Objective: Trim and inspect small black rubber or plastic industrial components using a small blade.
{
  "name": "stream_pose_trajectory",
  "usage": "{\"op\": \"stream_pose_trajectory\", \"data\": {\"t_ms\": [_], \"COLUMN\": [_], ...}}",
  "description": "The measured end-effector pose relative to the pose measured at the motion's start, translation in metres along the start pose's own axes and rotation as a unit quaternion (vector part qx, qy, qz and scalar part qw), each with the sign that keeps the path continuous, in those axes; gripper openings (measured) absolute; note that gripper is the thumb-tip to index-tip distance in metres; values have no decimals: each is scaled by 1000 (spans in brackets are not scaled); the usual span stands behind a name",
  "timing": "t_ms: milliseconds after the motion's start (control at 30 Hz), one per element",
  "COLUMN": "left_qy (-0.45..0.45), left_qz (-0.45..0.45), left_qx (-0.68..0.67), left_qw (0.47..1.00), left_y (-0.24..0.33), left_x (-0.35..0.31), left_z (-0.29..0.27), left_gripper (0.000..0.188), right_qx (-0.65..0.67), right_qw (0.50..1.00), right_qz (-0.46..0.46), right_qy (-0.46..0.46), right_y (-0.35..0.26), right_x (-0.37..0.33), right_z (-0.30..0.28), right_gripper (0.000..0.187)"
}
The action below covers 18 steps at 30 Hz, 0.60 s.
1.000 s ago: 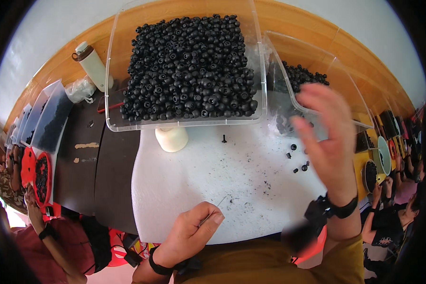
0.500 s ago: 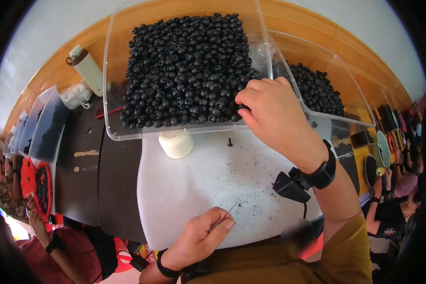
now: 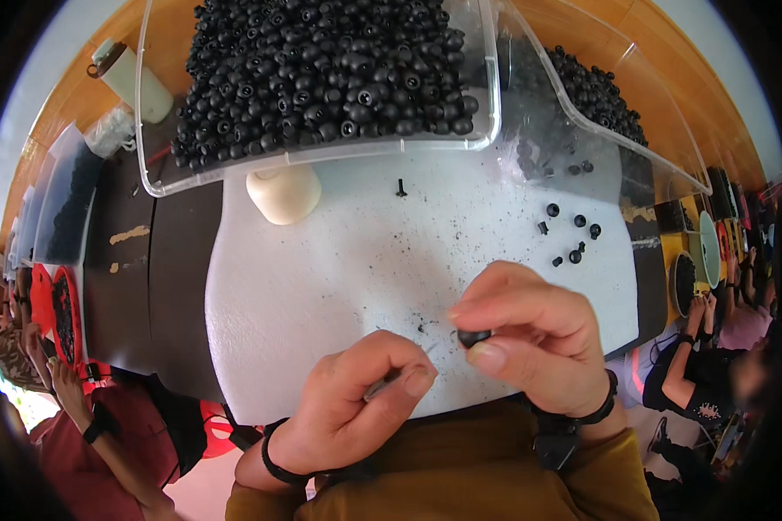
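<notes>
My right hand (image 3: pixel 539 343) pinches a small round black plastic part (image 3: pixel 473 337) between thumb and fingertips, above the white sheet. Close on its left, my left hand (image 3: pixel 356 399) is closed around a thin, pointed metal blade (image 3: pixel 430 349), whose tip points up toward the black part. Most of the blade is hidden by the fingers. Beyond both hands, a clear plastic bin (image 3: pixel 321 154) holds a large heap of the same round black parts (image 3: pixel 321 69). Black crumbs are scattered over the white sheet (image 3: pixel 321 295) under my hands.
Several loose black pieces (image 3: pixel 575 256) lie at the right of the sheet. Near the bin are a cream-coloured rounded object (image 3: pixel 284 193) and a small black peg (image 3: pixel 400 187). A second clear bin (image 3: pixel 669 165) stands far right, a bottle (image 3: pixel 139 82) far left. People work on both sides.
My right hand has come back from the bin toward my left hand, now with a round black part in its fingers. The view has tilted down, showing the loose pieces at right.
</notes>
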<state>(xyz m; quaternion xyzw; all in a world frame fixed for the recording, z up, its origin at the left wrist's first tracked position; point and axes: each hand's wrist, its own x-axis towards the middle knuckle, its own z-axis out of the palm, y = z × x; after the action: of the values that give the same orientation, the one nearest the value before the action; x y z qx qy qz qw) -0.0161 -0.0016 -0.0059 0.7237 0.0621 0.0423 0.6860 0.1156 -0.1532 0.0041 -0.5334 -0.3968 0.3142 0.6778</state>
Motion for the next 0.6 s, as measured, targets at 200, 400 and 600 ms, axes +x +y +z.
{"op": "stream_pose_trajectory", "data": {"t_ms": [200,400,600], "left_qy": [19,34,33], "left_qz": [54,111,98], "left_qx": [122,207,210], "left_qw": [991,971,972], "left_y": [-1,-6,-6], "left_x": [8,10,10], "left_z": [14,19,17], "left_gripper": [13,15,16], "right_qx": [192,205,228], "right_qw": [976,976,970], "right_qz": [61,49,69], "right_qy": [79,51,46], "right_y": [15,24,25], "right_x": [-16,-24,-26], "right_z": [9,4,5], "right_gripper": [29,27,29]}}
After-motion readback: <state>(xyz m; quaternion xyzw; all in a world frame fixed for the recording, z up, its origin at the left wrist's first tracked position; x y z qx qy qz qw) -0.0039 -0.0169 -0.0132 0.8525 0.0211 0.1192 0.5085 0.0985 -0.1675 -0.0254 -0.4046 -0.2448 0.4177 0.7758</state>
